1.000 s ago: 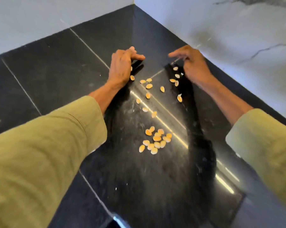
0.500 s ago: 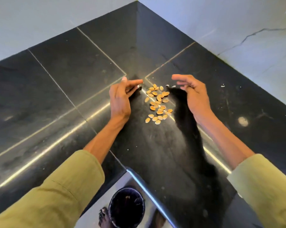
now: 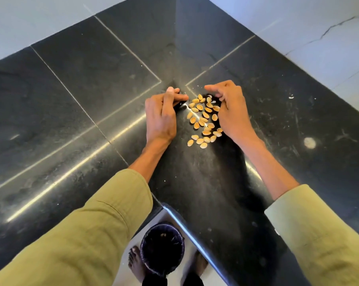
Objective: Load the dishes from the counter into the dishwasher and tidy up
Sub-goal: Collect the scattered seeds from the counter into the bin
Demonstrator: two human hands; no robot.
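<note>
A loose pile of pale pistachio shells [image 3: 203, 120] lay on the black stone surface [image 3: 71, 104], just in front of the corner where two white walls [image 3: 298, 21] met. The left hand [image 3: 161, 118] rested on its edge just left of the pile, fingers curled inward with the thumb laid along them, holding nothing that could be seen. The right hand [image 3: 230, 112] stood on its edge against the right side of the pile, fingers bent in a cupping curve over the farthest shells and touching several of them, though whether any were gripped could not be told. Both arms wore olive-green sleeves [image 3: 81, 234] pushed up the forearms. Below the surface's front edge, a dark bin [image 3: 162, 248] lined with a bag stood on the pale floor between the person's bare feet [image 3: 135, 263].
</note>
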